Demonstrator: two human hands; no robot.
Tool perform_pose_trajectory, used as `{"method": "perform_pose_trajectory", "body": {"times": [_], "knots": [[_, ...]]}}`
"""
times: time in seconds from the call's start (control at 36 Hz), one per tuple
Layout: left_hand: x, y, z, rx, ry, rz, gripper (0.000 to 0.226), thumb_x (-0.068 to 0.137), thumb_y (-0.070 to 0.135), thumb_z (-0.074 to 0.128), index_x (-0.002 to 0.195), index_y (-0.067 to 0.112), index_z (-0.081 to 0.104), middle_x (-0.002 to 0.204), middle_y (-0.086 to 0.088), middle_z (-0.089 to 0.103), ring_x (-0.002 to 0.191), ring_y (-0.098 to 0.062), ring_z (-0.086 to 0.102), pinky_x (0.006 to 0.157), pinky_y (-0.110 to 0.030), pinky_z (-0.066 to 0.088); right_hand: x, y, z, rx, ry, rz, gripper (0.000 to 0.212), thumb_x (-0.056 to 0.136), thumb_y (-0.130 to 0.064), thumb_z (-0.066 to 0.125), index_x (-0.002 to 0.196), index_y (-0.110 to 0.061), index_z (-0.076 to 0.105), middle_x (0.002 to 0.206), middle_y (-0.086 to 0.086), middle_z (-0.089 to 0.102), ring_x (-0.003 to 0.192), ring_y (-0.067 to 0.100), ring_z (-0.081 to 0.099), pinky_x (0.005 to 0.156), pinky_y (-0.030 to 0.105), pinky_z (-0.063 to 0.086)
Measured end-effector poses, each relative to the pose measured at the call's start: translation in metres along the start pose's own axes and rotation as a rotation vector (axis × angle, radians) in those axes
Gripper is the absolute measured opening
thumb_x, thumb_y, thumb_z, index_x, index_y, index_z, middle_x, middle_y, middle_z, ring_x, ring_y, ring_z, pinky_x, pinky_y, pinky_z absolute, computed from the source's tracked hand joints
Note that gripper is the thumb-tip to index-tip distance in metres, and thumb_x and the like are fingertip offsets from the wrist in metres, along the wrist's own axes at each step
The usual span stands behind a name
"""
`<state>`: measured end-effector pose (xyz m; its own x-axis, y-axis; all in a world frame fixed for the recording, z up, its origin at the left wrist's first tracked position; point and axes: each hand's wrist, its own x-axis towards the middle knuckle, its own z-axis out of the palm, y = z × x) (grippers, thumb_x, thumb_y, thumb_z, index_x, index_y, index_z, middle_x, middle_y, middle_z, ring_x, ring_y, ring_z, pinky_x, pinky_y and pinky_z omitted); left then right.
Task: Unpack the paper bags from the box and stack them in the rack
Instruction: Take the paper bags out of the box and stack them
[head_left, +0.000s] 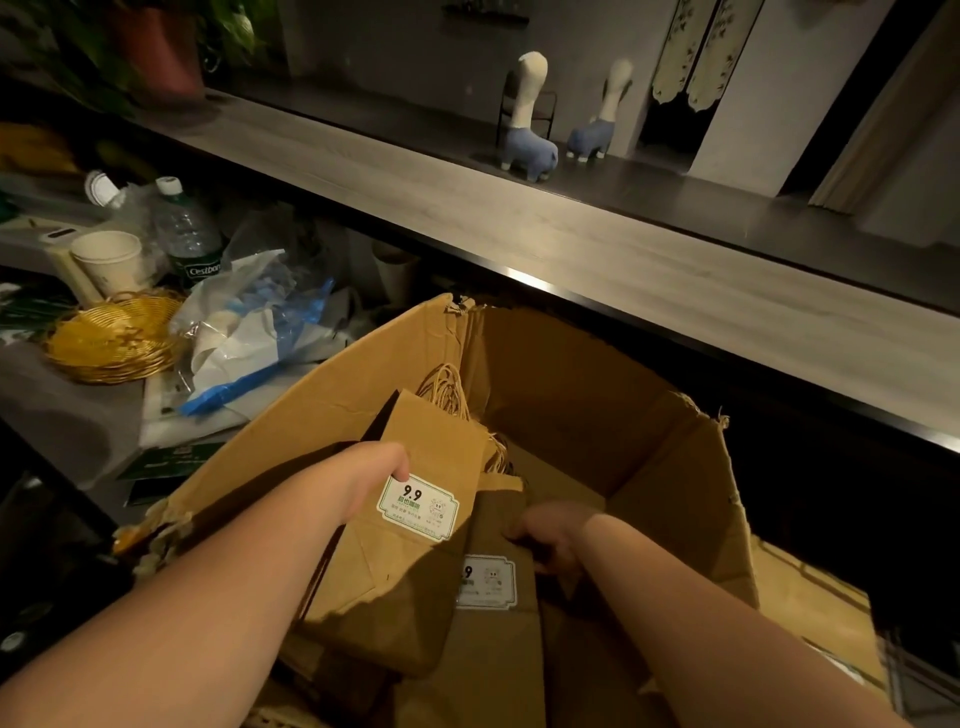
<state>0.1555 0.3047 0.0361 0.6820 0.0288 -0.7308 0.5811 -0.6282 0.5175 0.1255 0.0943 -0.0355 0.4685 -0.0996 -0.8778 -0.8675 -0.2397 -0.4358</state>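
Inside the box (597, 395), both hands grip paper bags: left (371, 480), right (553, 538).

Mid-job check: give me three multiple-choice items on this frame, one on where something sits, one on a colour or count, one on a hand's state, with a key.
1. Where is the woven gold basket?
A. on the cluttered surface left of the cardboard box
B. inside the box
C. on the long counter

2. How many blue long-necked plush animals stand on the long counter?
A. one
B. two
C. four

3. What is the left hand doing?
A. hanging idle outside the box
B. holding a water bottle
C. gripping a stickered paper bag inside the box

Key: 1 A, the basket sits among bottles and plastic wrap beside the box. 2 B, one plush and another stand side by side. 3 C, its thumb lies by the bag's label.
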Motion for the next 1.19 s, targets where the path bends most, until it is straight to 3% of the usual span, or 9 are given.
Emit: {"method": "perform_pose_trajectory", "body": {"times": [0.31,0.39,0.61,0.69,0.75,0.81,0.89,1.0,1.19], "knots": [[-0.002,0.0,0.008,0.09,-0.13,-0.044,0.077,0.086,0.015,0.056,0.152,0.007,0.017,0.156,-0.023,0.016,0.142,-0.041,0.016,0.113,-0.05,0.019,0.007,-0.009,0.008,0.035,0.312,-0.369,0.025,0.097,-0.018,0.051,0.112,-0.003,0.063,0.112,0.019,0.067,0.103,0.033,0.066,0.086,0.039,0.055],[-0.002,-0.002,0.012,0.092,-0.153,-0.033,0.075,0.086,0.015,0.057,0.15,0.007,0.021,0.156,-0.022,0.017,0.142,-0.041,0.017,0.114,-0.049,0.019,0.009,-0.004,0.011,-0.071,0.267,-0.349,0.018,0.099,-0.019,0.049,0.095,-0.009,0.064,0.102,0.013,0.069,0.094,0.027,0.067,0.083,0.038,0.056],[-0.003,-0.002,0.015,0.0,-0.152,0.037,0.063,0.085,0.016,0.057,0.143,0.01,0.032,0.152,-0.017,0.027,0.138,-0.035,0.024,0.112,-0.044,0.022,0.009,-0.008,0.0,-0.047,0.196,-0.3,0.015,0.097,-0.021,0.055,0.1,-0.01,0.064,0.103,0.012,0.07,0.093,0.025,0.067,0.085,0.037,0.055],[-0.001,0.0,0.015,-0.07,-0.139,0.069,0.054,0.081,0.018,0.059,0.131,0.011,0.042,0.144,-0.013,0.038,0.13,-0.032,0.035,0.111,-0.043,0.026,0.036,-0.009,-0.012,-0.043,0.218,-0.35,0.032,0.091,-0.026,0.058,0.119,-0.01,0.057,0.105,0.011,0.069,0.093,0.026,0.068,0.087,0.045,0.057],[-0.002,0.001,0.014,-0.118,-0.109,0.105,0.039,0.084,0.017,0.057,0.121,0.012,0.047,0.123,-0.009,0.05,0.112,-0.026,0.042,0.099,-0.039,0.031,0.032,-0.012,-0.016,0.053,0.147,-0.346,0.057,0.08,-0.024,0.065,0.133,-0.01,0.047,0.107,0.014,0.069,0.091,0.031,0.071,0.08,0.048,0.059],[-0.002,0.003,0.013,-0.167,-0.094,0.144,0.019,0.086,0.015,0.054,0.104,0.011,0.052,0.099,-0.004,0.051,0.093,-0.021,0.043,0.089,-0.037,0.03,-0.004,-0.02,-0.012,0.124,0.06,-0.344,0.05,0.085,-0.015,0.062,0.132,-0.008,0.048,0.109,0.018,0.068,0.094,0.033,0.07,0.082,0.049,0.058],[-0.005,0.006,0.01,-0.256,-0.066,0.197,0.011,0.084,0.014,0.053,0.094,0.012,0.056,0.11,-0.006,0.05,0.104,-0.023,0.045,0.096,-0.038,0.03,-0.021,-0.025,-0.016,0.212,-0.087,-0.399,0.026,0.095,-0.004,0.049,0.121,-0.007,0.055,0.112,0.021,0.068,0.103,0.036,0.067,0.094,0.049,0.053],[-0.006,0.011,0.006,-0.398,-0.023,0.267,0.019,0.082,0.011,0.054,0.101,0.014,0.057,0.131,-0.005,0.043,0.134,-0.031,0.032,0.112,-0.048,0.024,-0.031,-0.029,-0.025,0.307,-0.211,-0.498,0.033,0.09,0.004,0.055,0.122,-0.006,0.058,0.116,0.021,0.068,0.105,0.034,0.068,0.094,0.046,0.053],[-0.008,0.011,0.003,-0.52,-0.134,0.376,0.006,0.062,0.018,0.057,0.062,0.014,0.054,0.094,-0.015,0.065,0.107,-0.037,0.056,0.099,-0.044,0.039,-0.049,-0.033,-0.031,0.302,-0.323,-0.552,0.032,0.085,0.004,0.062,0.116,-0.004,0.064,0.109,0.017,0.071,0.097,0.031,0.07,0.081,0.04,0.059]]}}
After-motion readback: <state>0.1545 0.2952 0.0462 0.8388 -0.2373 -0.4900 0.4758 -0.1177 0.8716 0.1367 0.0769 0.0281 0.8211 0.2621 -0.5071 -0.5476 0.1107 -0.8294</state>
